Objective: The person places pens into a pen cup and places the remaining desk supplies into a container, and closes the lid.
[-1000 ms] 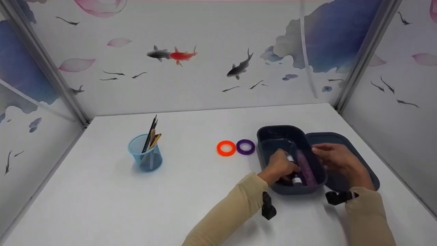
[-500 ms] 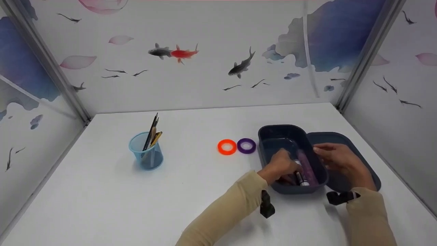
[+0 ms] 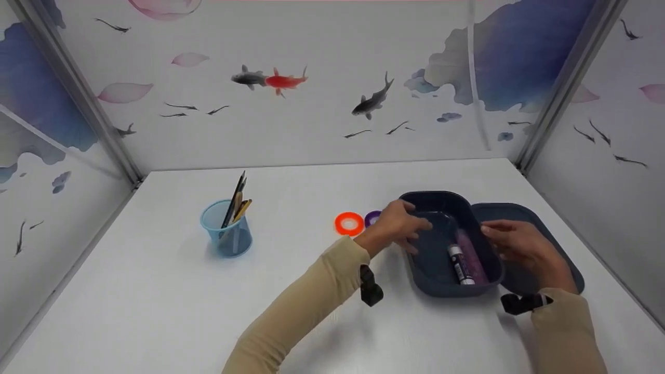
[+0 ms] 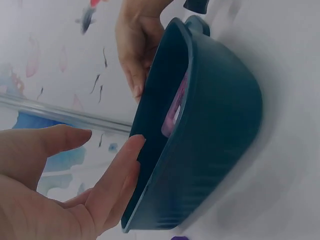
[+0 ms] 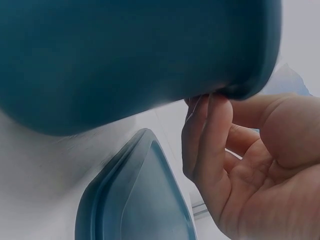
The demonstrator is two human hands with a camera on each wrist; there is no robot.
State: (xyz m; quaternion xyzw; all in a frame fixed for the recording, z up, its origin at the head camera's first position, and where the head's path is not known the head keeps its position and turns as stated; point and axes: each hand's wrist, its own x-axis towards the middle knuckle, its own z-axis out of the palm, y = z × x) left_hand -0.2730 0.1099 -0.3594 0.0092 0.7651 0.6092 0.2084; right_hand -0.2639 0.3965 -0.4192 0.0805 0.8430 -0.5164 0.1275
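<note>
A dark blue-green plastic box (image 3: 436, 265) stands without its lid on the right of the table. In it a glue stick (image 3: 461, 266) with white ends and a dark label lies beside a translucent purple, long object (image 3: 470, 254). My left hand (image 3: 397, 227) is over the box's left rim with fingers spread, holding nothing; the left wrist view shows its fingers (image 4: 117, 182) right at the rim. My right hand (image 3: 524, 249) holds the right rim, its bent fingers (image 5: 212, 135) against the outer wall under the edge.
The box's lid (image 3: 506, 210) lies to its right, partly behind my right hand. An orange ring (image 3: 349, 224) and a purple ring (image 3: 370, 218), partly hidden by my left hand, lie left of the box. A light blue cup (image 3: 228, 236) with pencils stands farther left.
My left hand has come up off the glue stick and moved left to the box's left rim, leaving the glue stick beside the purple object. My right hand stays at the right rim.
</note>
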